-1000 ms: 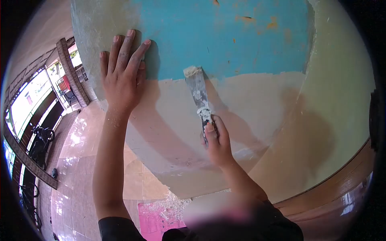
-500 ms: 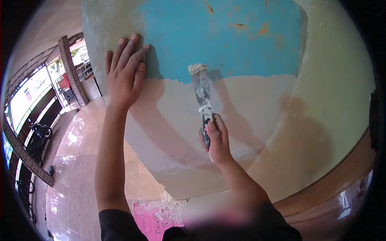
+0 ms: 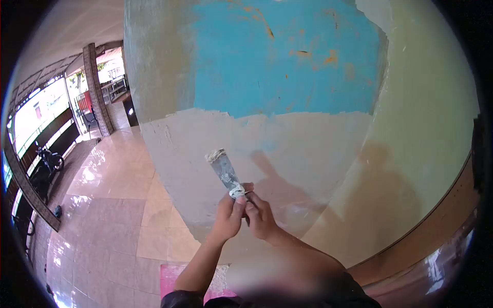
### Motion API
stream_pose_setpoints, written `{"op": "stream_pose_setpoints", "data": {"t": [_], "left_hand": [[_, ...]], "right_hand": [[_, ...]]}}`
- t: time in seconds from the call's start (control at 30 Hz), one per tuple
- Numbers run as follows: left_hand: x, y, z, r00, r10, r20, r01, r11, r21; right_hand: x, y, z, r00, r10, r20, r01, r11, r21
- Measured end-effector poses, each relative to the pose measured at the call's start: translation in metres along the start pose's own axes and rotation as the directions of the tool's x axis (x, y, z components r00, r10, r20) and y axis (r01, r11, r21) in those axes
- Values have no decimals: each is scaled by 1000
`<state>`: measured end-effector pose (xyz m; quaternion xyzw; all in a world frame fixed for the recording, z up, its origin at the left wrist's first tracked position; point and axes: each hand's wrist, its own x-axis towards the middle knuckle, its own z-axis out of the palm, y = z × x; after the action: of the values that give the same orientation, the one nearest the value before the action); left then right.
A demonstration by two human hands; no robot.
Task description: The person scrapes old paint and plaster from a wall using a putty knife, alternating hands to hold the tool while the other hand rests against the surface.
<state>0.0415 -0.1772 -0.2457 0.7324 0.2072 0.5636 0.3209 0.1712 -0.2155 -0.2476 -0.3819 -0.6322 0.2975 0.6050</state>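
Note:
A putty knife [image 3: 224, 169], its blade smeared with pale paste, points up and left before the lower part of the wall. My left hand [image 3: 229, 216] is closed round the knife near the base of its blade. Right beside it, my right hand [image 3: 260, 218] grips the handle, and the two hands touch. Most of the handle is hidden by my fingers. Behind the knife, the wall [image 3: 185, 154] has a greyish-pink band below a turquoise patch [image 3: 287, 66] with orange marks.
A pink sheet [image 3: 169, 274] with pale crumbs lies on the tiled floor [image 3: 113, 220] below. At the far left are a pillar [image 3: 96, 87] and a parked motorcycle [image 3: 49, 160]. A brown ledge [image 3: 411, 251] runs along the lower right.
My left hand has come off the wall and down onto the putty knife. The knife and my right hand have moved down and left, away from the turquoise patch.

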Motion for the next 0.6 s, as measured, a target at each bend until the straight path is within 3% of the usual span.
{"op": "stream_pose_setpoints", "data": {"t": [0.03,0.07,0.1,0.13,0.17,0.2,0.23,0.27,0.37,0.4,0.47,0.6], "left_hand": [[-4,-1,4,997,-56,-56,46,987,-156],[-5,-1,2,996,-66,-64,55,985,-161],[-2,2,-6,989,-144,-29,137,977,-163],[1,6,-14,975,-221,4,219,963,-160],[3,14,-21,947,-319,-35,310,938,-157],[5,20,-23,946,-322,-47,311,938,-151],[9,24,-25,931,-363,-33,344,906,-246],[14,25,-27,917,-399,-14,372,865,-337],[26,16,-21,923,-384,-26,361,887,-287],[31,13,-18,923,-384,-12,366,889,-276],[35,10,-16,915,-402,-31,374,876,-305],[50,11,-12,900,-435,-43,405,868,-288]], "right_hand": [[-3,1,0,997,29,75,-25,998,-52],[2,1,-10,996,40,83,-36,998,-55],[19,-4,-28,976,-152,154,196,923,-332],[39,-10,-46,910,-310,275,414,725,-551],[58,-40,-60,922,-322,213,380,660,-648],[93,-57,-81,862,-478,170,430,510,-745],[130,-87,-95,691,-694,202,548,322,-772],[167,-113,-107,554,-796,244,583,162,-796],[243,-166,-121,361,-860,361,415,-199,-888],[249,-167,-117,359,-862,357,420,-193,-887],[257,-167,-106,364,-863,350,275,-260,-926],[267,-159,-117,378,-869,319,312,-205,-928]]}}
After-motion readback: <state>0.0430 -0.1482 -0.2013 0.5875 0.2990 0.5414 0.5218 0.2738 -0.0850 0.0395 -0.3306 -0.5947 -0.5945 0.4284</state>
